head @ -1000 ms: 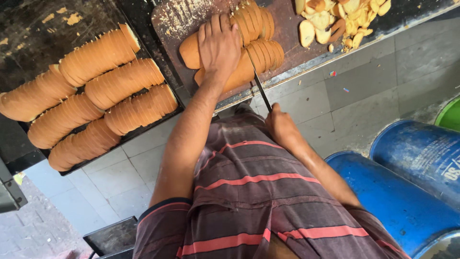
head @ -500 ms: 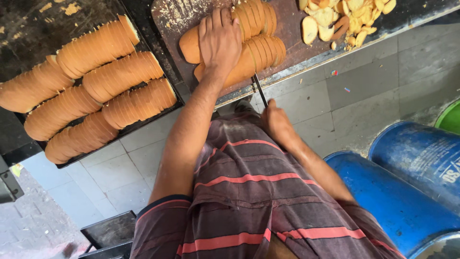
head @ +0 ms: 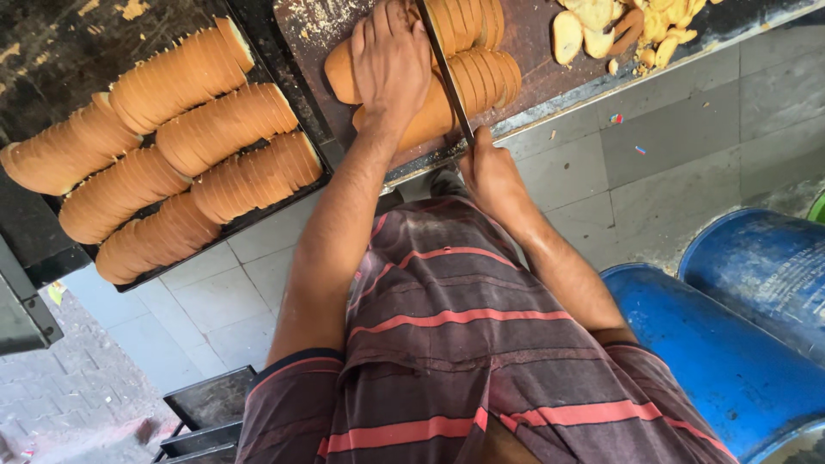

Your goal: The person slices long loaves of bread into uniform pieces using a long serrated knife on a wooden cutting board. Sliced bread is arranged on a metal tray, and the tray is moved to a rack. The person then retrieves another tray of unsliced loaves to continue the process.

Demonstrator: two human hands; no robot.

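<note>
The left hand [head: 391, 60] lay flat on the loaf [head: 430, 107] at twelve o'clock on the tabletop [head: 533, 60], steadying it, while the right hand [head: 490, 167] (grip closed) drove the knife [head: 445, 69] through its slices.

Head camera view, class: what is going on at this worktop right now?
A person in a striped shirt is slicing long brown bread loaves on a dark wooden cutting board. The left hand presses down on the loaves, while the right hand grips a long dark knife laid across them. A black tray of sliced loaves sits alongside.
</note>
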